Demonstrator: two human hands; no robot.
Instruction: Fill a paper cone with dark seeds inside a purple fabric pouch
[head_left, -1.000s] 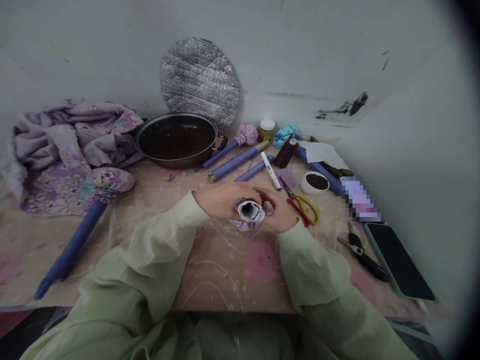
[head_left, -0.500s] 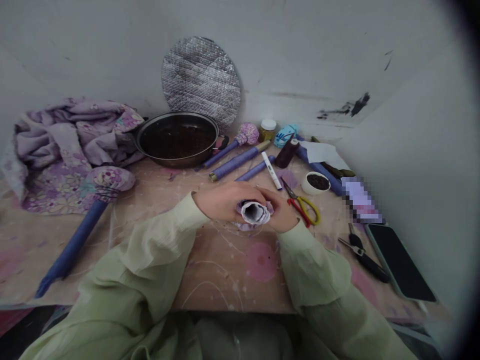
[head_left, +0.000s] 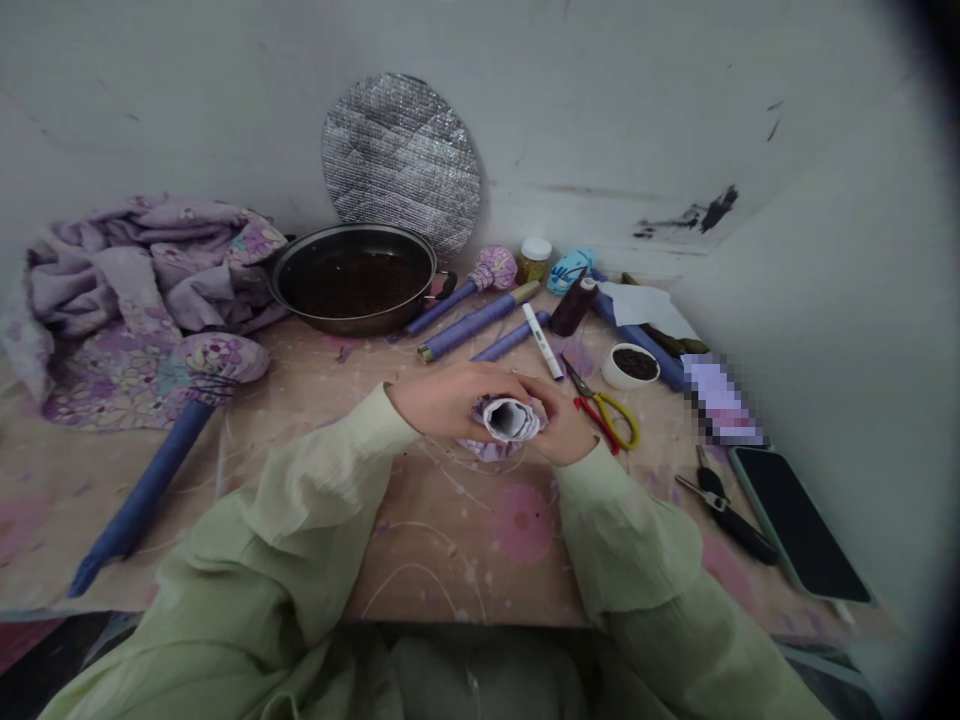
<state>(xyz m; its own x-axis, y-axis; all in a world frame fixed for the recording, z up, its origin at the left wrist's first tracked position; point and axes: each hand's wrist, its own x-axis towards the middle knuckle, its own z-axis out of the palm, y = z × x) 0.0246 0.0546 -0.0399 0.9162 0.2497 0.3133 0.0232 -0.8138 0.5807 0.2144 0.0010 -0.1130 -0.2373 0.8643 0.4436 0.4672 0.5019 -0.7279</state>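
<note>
Both of my hands are wrapped round a rolled paper tube, its open white end facing up toward me. My left hand closes on it from the left. My right hand grips it from the right, and its fingers are partly hidden behind the tube. Purple patterned fabric shows below the tube, near the tabletop. Close to the right hand lie scissors-like snips with one red and one yellow handle, and a white marker.
A dark pan stands at the back, a silver quilted disc behind it. Purple floral cloth and a blue-wrapped stick lie left. Right are a bowl of dark bits, pliers and a phone.
My hands stay in nearly the same place round the paper tube. Slightly more of the purple fabric shows beneath it on the left.
</note>
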